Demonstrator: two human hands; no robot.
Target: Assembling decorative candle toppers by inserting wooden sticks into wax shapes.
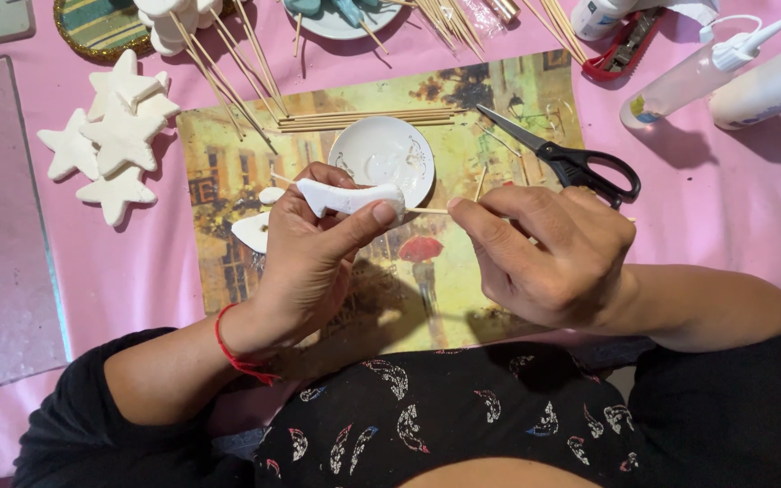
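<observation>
The left hand [305, 258] is closed around a white clay shape [350, 197], with the thumb pressed on top. The right hand [544, 253] pinches a thin wooden stick [428, 211] between its fingertips. The stick's tip touches the end of the clay shape. Both hands are over a picture mat [463, 108] on a pink table [725, 199]. Just behind the clay shape sits a small white dish [381, 149]. Black scissors [571, 163] lie near the right hand. White stars [110, 136] are piled off to the left. More sticks [363, 118] lie behind the dish. Two glue bottles [734, 77] rest far right.
</observation>
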